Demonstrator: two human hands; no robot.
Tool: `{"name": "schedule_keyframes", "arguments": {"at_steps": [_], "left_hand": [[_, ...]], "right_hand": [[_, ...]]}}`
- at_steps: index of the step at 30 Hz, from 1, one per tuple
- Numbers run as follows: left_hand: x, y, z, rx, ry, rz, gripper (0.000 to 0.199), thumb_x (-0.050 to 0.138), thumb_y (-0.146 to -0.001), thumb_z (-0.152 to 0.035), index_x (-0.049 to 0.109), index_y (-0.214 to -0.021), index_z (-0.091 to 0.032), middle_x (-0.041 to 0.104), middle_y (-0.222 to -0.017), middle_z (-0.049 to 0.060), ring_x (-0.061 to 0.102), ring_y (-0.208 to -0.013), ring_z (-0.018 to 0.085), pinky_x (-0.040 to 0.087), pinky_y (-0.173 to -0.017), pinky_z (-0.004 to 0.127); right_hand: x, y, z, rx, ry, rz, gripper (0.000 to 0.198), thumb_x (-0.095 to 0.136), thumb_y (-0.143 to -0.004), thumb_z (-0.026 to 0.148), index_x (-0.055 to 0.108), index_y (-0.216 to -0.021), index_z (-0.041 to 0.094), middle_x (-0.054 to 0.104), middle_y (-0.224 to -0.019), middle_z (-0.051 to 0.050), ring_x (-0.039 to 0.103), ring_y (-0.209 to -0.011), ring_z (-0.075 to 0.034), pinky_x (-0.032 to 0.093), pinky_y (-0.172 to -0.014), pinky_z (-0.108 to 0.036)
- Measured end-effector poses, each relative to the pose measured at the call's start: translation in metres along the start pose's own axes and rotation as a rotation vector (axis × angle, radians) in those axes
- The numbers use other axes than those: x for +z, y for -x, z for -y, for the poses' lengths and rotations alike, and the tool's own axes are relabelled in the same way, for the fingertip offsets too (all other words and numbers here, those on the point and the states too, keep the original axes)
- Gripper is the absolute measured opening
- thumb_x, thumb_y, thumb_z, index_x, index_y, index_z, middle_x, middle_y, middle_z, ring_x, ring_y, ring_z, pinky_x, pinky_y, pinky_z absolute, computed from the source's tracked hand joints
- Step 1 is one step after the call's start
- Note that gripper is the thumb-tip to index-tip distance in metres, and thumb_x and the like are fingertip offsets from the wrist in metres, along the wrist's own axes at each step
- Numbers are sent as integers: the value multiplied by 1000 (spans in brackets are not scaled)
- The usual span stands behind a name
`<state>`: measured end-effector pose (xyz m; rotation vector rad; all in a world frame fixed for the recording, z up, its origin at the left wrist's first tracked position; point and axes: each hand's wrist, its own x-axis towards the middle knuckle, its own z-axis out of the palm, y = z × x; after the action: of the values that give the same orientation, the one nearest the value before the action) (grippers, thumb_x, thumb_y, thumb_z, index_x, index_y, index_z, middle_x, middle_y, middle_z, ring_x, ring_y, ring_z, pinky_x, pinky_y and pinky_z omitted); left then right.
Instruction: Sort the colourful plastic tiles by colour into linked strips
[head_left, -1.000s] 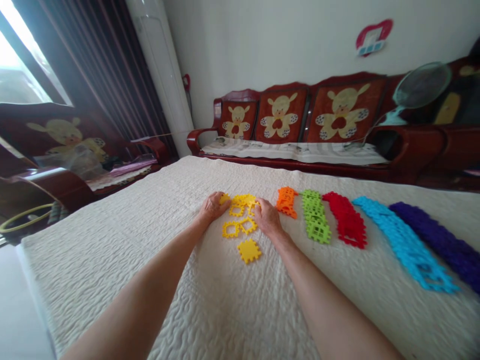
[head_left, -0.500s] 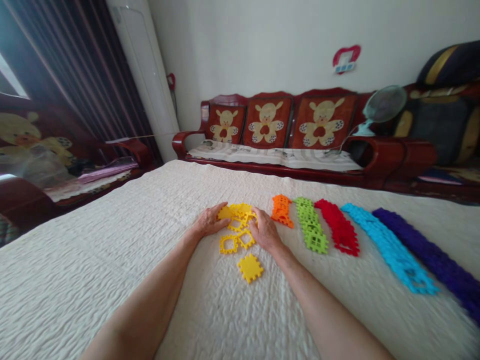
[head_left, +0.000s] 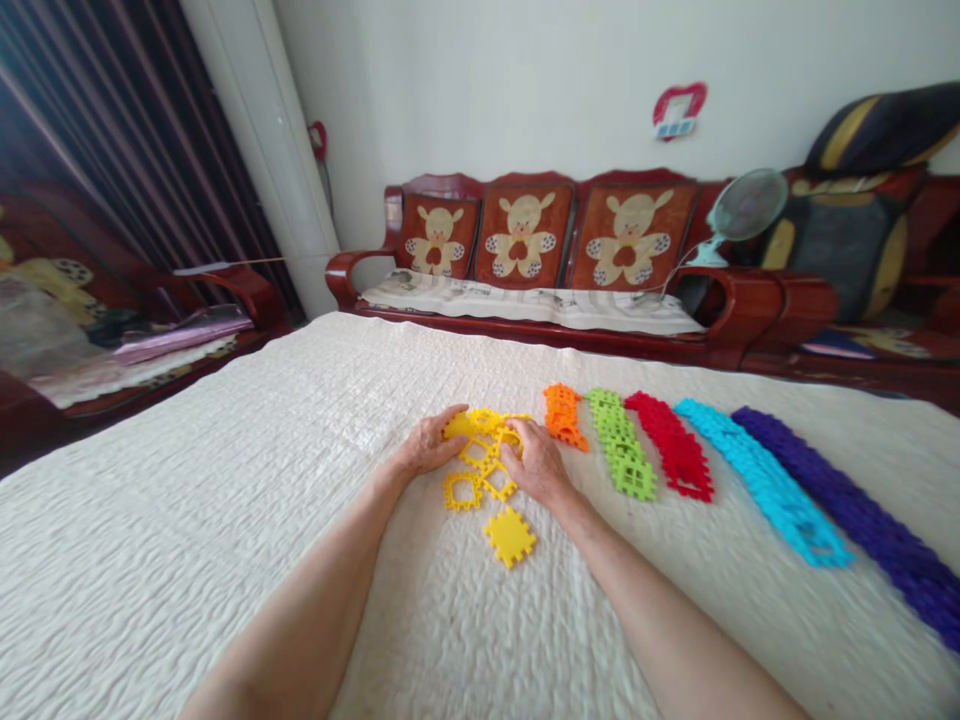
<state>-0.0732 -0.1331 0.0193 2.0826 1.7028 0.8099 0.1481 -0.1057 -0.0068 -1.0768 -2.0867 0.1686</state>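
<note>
The yellow pieces (head_left: 487, 430) lay between the two hands on the white quilted cover (head_left: 315, 470), the left hand (head_left: 433, 443) along their left side and the right hand (head_left: 541, 460) along their right. Both hands reached in from the near side, fingers pointing inward and away from the body. On each, thumb and fingers stood apart with yellow plastic showing between them; whether either grip was pressed tight on a piece, I cannot tell. The upper pieces overlapped in a loose heap, so the group had no single straight edge, but as a whole it ran longest from far to near, spilling back toward the person.

Two open frames lay on the near side of the heap: the left frame (head_left: 449, 492) below the left thumb, the right frame (head_left: 502, 496) just beside the right thumb. Nearest the body sat the solid square (head_left: 510, 537), flat, one corner turned toward the person, apart from the rest. From the gap between the hands it lay nearward and slightly right, so the right hand was the nearer one. Beyond that hand, to its right, the orange strip (head_left: 564, 415) stretched front to back, its near end slanting right, touched by neither hand
</note>
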Motion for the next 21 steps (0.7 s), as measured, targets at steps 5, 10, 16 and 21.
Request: {"name": "schedule_keyframes", "arguments": {"at_steps": [5, 10, 16, 21], "left_hand": [[3, 0, 1, 19, 16, -3, 59, 53, -81, -35, 48, -137, -20, 67, -90, 2, 58, -71, 14, 44, -67, 25], [4, 2, 3, 8, 44, 11, 60, 53, -81, -35, 47, -139, -18, 68, -94, 3, 60, -77, 15, 45, -71, 25], [5, 2, 7, 50, 83, 10, 59, 51, -81, -34, 47, -138, -18, 68, -98, 4, 61, -77, 15, 47, -71, 25], [6, 1, 9, 40, 77, -1, 59, 52, -81, -34, 48, -138, -21, 69, -99, 3, 62, -81, 16, 49, -75, 26]], "right_hand": [[-4, 4, 3, -14, -19, -5, 28, 50, -82, 20, 59, -108, 15, 65, -103, -12, 59, -101, -25, 47, -91, -39], [-7, 8, 5, -3, -19, -1, 30, 50, -83, 20, 58, -111, 14, 64, -105, -13, 59, -102, -25, 47, -93, -38], [-7, 8, 8, 21, -7, 5, 31, 50, -82, 18, 59, -112, 13, 65, -105, -12, 59, -103, -24, 47, -94, -36], [-6, 8, 7, 12, -7, 4, 32, 49, -82, 17, 59, -112, 16, 65, -106, -11, 59, -104, -23, 46, -94, -37]]}}
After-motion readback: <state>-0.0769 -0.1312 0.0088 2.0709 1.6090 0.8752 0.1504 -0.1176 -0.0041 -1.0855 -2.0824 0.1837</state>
